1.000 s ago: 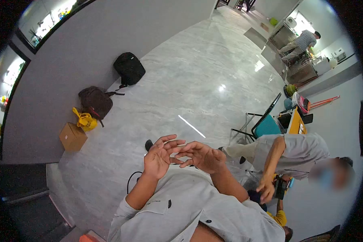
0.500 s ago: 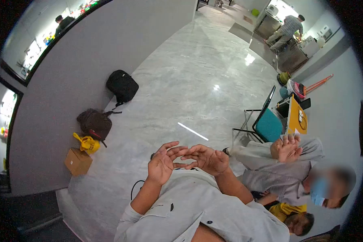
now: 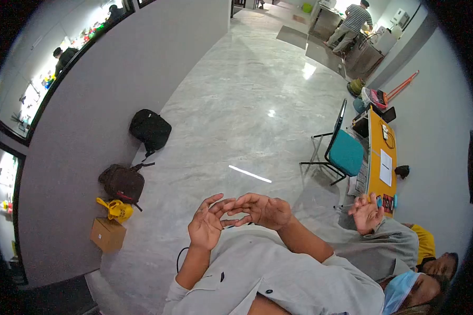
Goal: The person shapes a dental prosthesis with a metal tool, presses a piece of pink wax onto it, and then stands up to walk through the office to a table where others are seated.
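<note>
My left hand (image 3: 206,224) and my right hand (image 3: 263,210) are raised in front of my chest, fingers spread and fingertips touching each other. Neither hand holds anything. Both forearms come out of my grey shirt sleeves (image 3: 278,273). Below them lies the pale marble floor (image 3: 236,105). A black cable (image 3: 180,256) curls on the floor beside my left forearm.
A person in grey with a raised hand (image 3: 366,213) sits at my right, another person in yellow (image 3: 423,244) behind. An orange table (image 3: 382,157) and teal chair (image 3: 346,152) stand at right. Two dark backpacks (image 3: 150,128), a yellow bag (image 3: 115,210) and a cardboard box (image 3: 108,234) line the grey wall.
My hands stay together, fingertips touching, while my view tilts up and back. The neighbour in grey has straightened up and lifted one hand with fingers spread.
</note>
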